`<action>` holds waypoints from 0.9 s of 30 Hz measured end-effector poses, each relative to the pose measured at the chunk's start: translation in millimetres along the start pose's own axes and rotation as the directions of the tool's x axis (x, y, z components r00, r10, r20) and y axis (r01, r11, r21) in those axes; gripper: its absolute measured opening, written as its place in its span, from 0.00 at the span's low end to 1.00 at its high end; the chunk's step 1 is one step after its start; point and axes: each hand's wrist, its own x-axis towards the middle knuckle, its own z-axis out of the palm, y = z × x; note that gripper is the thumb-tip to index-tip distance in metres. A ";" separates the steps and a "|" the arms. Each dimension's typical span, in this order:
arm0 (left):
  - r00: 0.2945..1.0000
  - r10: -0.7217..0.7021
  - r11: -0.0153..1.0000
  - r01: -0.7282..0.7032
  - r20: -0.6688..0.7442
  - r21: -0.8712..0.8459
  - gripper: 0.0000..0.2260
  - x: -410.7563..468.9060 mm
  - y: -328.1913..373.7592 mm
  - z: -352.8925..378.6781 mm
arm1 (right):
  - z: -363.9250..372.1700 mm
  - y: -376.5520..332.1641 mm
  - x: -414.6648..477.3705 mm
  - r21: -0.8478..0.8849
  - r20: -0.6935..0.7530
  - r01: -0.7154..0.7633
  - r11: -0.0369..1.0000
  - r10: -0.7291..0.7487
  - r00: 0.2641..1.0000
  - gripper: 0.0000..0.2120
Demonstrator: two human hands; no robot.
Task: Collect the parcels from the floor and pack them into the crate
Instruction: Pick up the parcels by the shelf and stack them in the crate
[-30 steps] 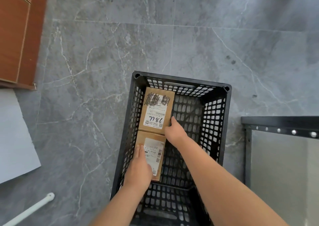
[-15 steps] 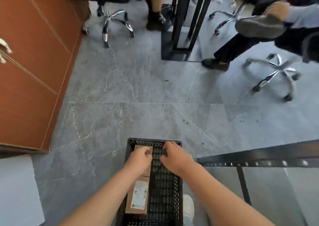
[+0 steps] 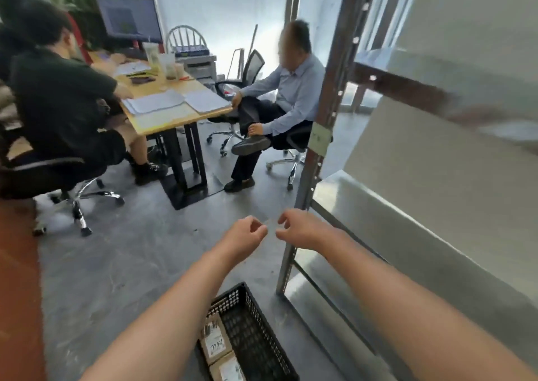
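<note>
Parcels: two brown cardboard boxes, white labels unreadable, in the black perforated crate on the grey floor; nearer one cut off by frame edge; left hand and right hand clear of crate, fingers loosely curled, holding nothing.

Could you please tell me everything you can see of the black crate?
The black crate looks plastic, with lattice walls. It stands upright on the grey floor beside the metal shelving, its near end out of frame. Two labelled cardboard parcels lie flat along its left side; the rest shows bare mesh. The left hand and right hand hover above, not touching it.
</note>
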 end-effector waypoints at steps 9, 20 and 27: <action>0.850 0.424 0.851 -0.492 0.312 0.186 0.18 -92.2 194.5 117.1 | -89.1 118.7 -217.3 0.190 -0.252 -0.278 0.941 0.321 0.913 0.21; 0.560 0.529 0.633 -0.761 0.638 0.144 0.13 -341.4 360.9 370.8 | -25.4 293.3 -594.4 0.415 -0.343 -0.610 0.675 0.737 0.583 0.19; 0.231 0.535 0.480 -0.874 0.813 -0.068 0.06 -533.1 379.7 518.3 | 69.6 349.8 -820.8 0.628 -0.265 -0.685 0.369 0.929 0.258 0.17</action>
